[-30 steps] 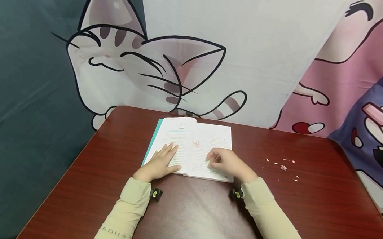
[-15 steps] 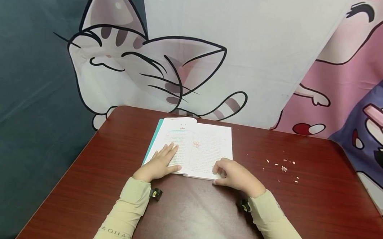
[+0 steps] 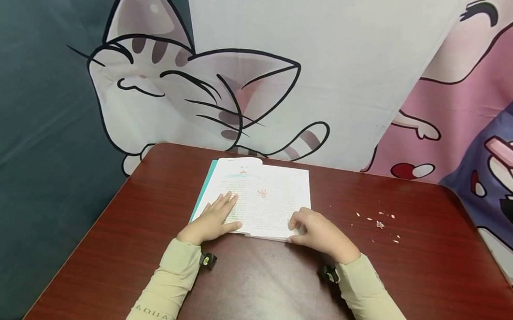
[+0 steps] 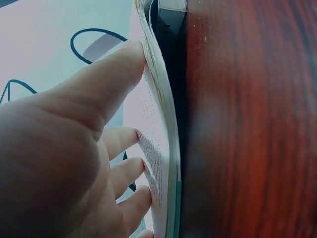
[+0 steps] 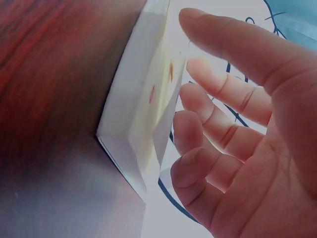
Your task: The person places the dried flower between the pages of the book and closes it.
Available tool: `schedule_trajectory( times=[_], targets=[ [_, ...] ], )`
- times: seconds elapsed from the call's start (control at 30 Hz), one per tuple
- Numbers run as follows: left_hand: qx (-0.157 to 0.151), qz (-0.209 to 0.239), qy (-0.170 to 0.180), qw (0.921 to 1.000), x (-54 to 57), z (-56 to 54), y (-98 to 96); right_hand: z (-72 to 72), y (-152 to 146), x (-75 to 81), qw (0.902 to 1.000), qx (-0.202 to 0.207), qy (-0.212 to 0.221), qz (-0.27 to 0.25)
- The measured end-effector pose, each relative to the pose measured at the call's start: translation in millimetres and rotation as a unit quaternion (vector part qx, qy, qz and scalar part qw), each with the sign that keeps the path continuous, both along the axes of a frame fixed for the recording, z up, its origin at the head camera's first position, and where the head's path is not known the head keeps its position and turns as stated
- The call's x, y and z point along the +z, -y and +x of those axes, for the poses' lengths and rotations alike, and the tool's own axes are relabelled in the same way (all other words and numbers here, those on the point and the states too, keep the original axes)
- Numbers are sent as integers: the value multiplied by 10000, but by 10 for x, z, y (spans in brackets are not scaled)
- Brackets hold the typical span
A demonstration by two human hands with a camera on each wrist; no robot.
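Note:
An open book [image 3: 281, 180] with a teal cover edge lies on the table. My left hand [image 3: 211, 220] rests on its left page, fingers spread; the left wrist view shows the thumb [image 4: 119, 64] at the page stack's near edge. At the lower right corner of the book is my right hand [image 3: 320, 233], fingers loosely bent and thumb apart from them. Up close in the right wrist view, a page [image 5: 171, 116] stands slightly raised beside the fingertips [image 5: 188, 121], with small reddish and brown marks on the paper. Near the gutter shows a pinkish flower-shaped mark [image 3: 262, 193].
To the right, a small pale flower [image 3: 380, 224] and several scattered petals [image 3: 396, 241] lie on the dark red wooden table [image 3: 250, 285]. A cloth backdrop [image 3: 353, 63] with cartoon cats hangs just behind the table's far edge.
My right hand has moved from over the right page toward me and rightward to the book's lower right corner, its thumb parting from the fingers. My left hand has stayed in place.

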State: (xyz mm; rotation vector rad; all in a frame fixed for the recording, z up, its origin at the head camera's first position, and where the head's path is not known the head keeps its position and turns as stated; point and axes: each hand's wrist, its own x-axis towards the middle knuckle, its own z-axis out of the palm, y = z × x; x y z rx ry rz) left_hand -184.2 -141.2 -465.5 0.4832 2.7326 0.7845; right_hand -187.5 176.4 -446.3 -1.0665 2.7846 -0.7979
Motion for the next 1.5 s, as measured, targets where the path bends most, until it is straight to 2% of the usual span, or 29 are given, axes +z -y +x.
schedule_trajectory(
  times=[0.23,0.33,0.6,0.73,0.8,0.87,0.93,1.0,1.07,1.17,1.23,1.27,1.3,1.33,1.37,1.47,1.5],
  targets=[
    [-21,20,-23,10000,-11,-9,14,19,13,49,9984,-375,-431,1],
    [-27,28,-17,10000,-16,-10,17,23,18,55,9980,-383,-471,-190],
    [-10,-20,31,10000,-9,-12,14,11,12,81,9936,-335,-524,-945],
    [2,-39,43,10000,7,-9,11,-4,20,95,9809,-637,-837,-1635],
    [7,-41,39,10000,15,-7,9,-10,30,99,9673,-923,-921,-2174],
    [9,-43,39,10000,19,-6,7,-15,43,99,9481,-1336,-901,-2741],
    [19,-33,49,10000,21,-5,6,-21,52,87,9237,-1739,-625,-3355],
    [22,-21,63,10000,21,-5,6,-27,66,73,8956,-2140,-135,-3897],
    [26,-10,74,10000,23,-2,6,-39,86,56,8637,-2476,575,-4352],
    [32,1,82,10000,27,-2,1,-86,126,8,7989,-2803,1725,-5034],
    [41,1,93,9999,28,-3,-1,-135,165,-33,7592,-2843,2267,-5398],
    [43,3,94,9999,28,-4,-1,-161,187,-54,7481,-2838,2422,-5488],
    [43,5,96,9999,27,-5,0,-190,208,-79,7417,-2789,2534,-5549],
    [42,3,99,9999,25,-6,1,-216,235,-98,7404,-2720,2609,-5565],
    [43,11,103,9999,26,-6,2,-240,263,-115,7442,-2659,2663,-5519],
    [26,13,75,10000,16,-11,5,-289,346,-149,7688,-2277,2819,-5269],
    [23,10,67,10000,11,-13,5,-297,367,-155,7890,-2107,2806,-5043]
  ],
)
